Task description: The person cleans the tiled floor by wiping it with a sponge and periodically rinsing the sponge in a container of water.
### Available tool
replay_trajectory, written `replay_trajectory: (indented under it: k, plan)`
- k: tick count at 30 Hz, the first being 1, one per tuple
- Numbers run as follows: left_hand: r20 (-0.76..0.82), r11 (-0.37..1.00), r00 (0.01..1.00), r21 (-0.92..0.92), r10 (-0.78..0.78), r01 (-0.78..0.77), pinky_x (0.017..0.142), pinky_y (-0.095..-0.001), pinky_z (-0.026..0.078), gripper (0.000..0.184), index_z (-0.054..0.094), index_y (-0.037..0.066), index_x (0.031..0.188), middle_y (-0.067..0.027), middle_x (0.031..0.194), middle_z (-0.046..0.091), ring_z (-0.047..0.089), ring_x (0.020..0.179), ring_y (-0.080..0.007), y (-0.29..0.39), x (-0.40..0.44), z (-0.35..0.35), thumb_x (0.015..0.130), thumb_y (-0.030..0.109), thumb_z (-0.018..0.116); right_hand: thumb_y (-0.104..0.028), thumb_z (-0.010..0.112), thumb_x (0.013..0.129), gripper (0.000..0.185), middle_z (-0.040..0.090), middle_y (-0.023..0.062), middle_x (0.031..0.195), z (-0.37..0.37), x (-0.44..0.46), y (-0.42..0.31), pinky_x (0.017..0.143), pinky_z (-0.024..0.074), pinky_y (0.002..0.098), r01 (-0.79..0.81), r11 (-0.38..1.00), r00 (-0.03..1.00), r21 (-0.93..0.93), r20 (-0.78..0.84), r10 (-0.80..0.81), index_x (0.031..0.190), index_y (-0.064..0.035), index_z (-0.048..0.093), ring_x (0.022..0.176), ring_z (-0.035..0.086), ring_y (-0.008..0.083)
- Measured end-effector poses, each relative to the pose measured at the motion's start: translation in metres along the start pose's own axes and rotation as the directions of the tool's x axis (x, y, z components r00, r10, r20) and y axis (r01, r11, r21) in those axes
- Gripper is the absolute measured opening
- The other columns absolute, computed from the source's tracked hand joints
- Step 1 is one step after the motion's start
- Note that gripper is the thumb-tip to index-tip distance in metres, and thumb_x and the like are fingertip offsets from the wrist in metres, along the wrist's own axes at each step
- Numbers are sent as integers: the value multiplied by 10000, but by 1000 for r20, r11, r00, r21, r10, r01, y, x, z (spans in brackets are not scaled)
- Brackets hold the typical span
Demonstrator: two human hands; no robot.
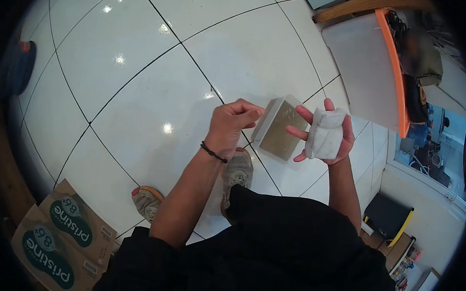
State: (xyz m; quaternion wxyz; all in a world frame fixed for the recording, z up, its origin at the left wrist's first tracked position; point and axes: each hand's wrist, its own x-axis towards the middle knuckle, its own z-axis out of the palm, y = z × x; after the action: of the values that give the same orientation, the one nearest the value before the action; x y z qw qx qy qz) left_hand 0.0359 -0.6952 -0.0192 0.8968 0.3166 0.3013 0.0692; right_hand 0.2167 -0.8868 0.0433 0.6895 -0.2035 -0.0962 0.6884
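On the upturned palm of my right hand (345,142) rests a folded white cloth bundle (327,134). Its fingers are spread, with the thumb along the bundle's right side. My left hand (231,122), a dark band around the wrist, is closed with thumb and forefinger together. Whatever may be inside those fingers is hidden. Between and just beyond both hands, a pale rectangular tub (284,129) stands on the floor. Its inside looks olive-brown and shiny, perhaps liquid. Neither hand is visibly in it.
White floor tiles (142,84) surround my shoes (237,174). A cardboard box (65,237) marked "pristine" lies at lower left. A translucent bin with an orange rim (394,74) stands at upper right. A blue object (23,68) is at far left, and a black item (388,217) at lower right.
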Motion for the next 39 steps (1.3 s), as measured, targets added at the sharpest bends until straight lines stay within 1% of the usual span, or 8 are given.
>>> replay_trajectory:
  k: [11, 14, 17, 20, 22, 24, 27, 39]
  plan:
    - [-161, 973, 965, -69, 206, -219, 840, -319, 445, 71, 669, 98, 885, -10, 934, 663, 598, 949, -124, 30, -12, -56, 894, 169, 670, -617, 296, 961, 630, 114, 267, 1554, -19, -34, -9, 837, 431, 758, 28, 999, 985, -27, -168, -32, 1520, -345, 200, 1321, 278, 597]
    - [-218, 956, 931, 81, 293, -282, 834, -301, 446, 50, 689, 62, 865, -18, 902, 659, 597, 937, -119, 47, -15, -64, 877, 108, 675, -608, 300, 965, 632, 124, 300, 1538, -27, -55, -13, 830, 435, 759, 51, 999, 975, -17, -217, -54, 1524, -335, 189, 1302, 303, 606]
    - [-100, 875, 914, 347, 392, -337, 831, -277, 443, 46, 698, 27, 846, -25, 893, 664, 595, 915, -110, 52, -13, -49, 855, 68, 678, -604, 294, 969, 638, 120, 335, 1523, -28, -74, -13, 820, 443, 754, 55, 998, 966, -10, -252, -55, 1528, -321, 173, 1289, 315, 614]
    - [121, 794, 957, 537, 264, -287, 783, -251, 480, 58, 721, 9, 875, -42, 907, 675, 605, 839, -99, 30, -7, -5, 839, 40, 687, -604, 282, 971, 646, 118, 357, 1512, -21, -84, -11, 812, 452, 747, 52, 999, 972, -2, -229, -51, 1532, -308, 158, 1279, 321, 624]
    - [188, 809, 968, 536, 165, -242, 734, -253, 500, 186, 733, 25, 966, -64, 920, 680, 627, 860, -109, 4, -4, 37, 825, 145, 741, -604, 274, 972, 651, 118, 361, 1509, -13, -86, -7, 808, 456, 744, 32, 999, 978, -12, -207, -34, 1535, -302, 149, 1268, 324, 634]
    - [273, 726, 924, 573, 267, -380, 720, -265, 504, 262, 729, 26, 989, -79, 898, 674, 642, 861, -139, -30, 2, 67, 813, 218, 759, -607, 271, 971, 657, 115, 364, 1508, -9, -89, -3, 806, 456, 744, 17, 1000, 980, -1, -198, -17, 1536, -297, 141, 1258, 320, 649]
    - [342, 757, 933, 579, 111, -303, 716, -277, 499, 268, 728, 19, 967, -85, 877, 667, 647, 843, -165, -47, 5, 100, 822, 244, 743, -611, 277, 966, 673, 110, 377, 1501, -2, -92, 4, 807, 457, 741, 2, 1000, 980, 10, -199, 0, 1539, -290, 131, 1242, 305, 678]
    - [92, 874, 984, 451, 153, -178, 706, -276, 462, 168, 740, 22, 856, -49, 796, 654, 601, 742, -128, -54, 45, 44, 813, 185, 741, -615, 290, 963, 665, 99, 381, 1503, -2, -128, -5, 810, 459, 738, 70, 997, 956, -27, -285, -75, 1533, -300, 156, 1236, 351, 651]
